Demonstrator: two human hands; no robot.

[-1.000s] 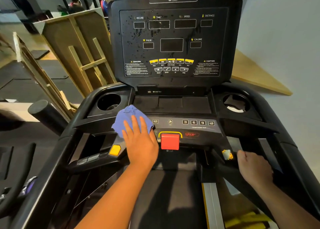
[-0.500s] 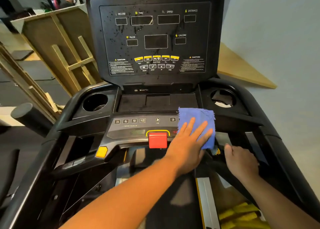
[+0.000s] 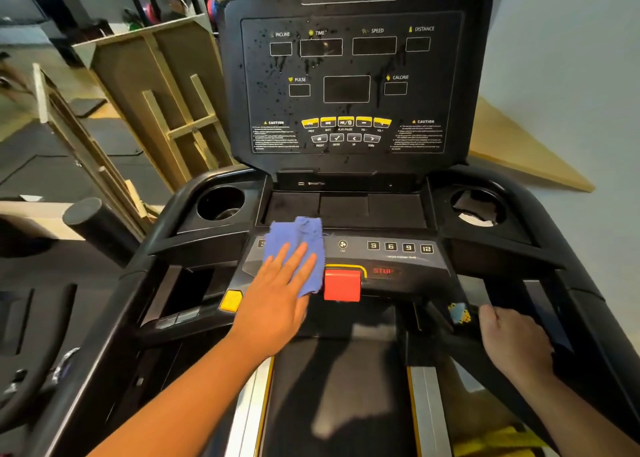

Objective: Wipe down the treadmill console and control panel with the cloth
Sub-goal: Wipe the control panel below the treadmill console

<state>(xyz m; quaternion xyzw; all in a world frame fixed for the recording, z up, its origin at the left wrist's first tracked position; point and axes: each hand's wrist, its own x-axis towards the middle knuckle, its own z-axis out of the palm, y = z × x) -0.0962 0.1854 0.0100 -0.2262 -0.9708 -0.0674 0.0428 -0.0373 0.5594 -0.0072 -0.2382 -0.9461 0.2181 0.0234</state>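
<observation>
The black treadmill console stands upright ahead, its display face speckled with droplets. Below it lies the grey control panel with number keys and a red stop button. A blue cloth lies on the panel's left part, just left of the stop button. My left hand presses flat on the cloth, fingers spread, and covers its lower half. My right hand is closed around the right handrail.
Cup holders sit at the left and right of the tray under the console. A yellow button is on the left grip bar. Wooden frames lean to the left of the treadmill. A wall is on the right.
Half a second ago my left hand and the cloth were on the panel's right side; they have swept back to the left of the stop button. My right hand stays on the handrail.
</observation>
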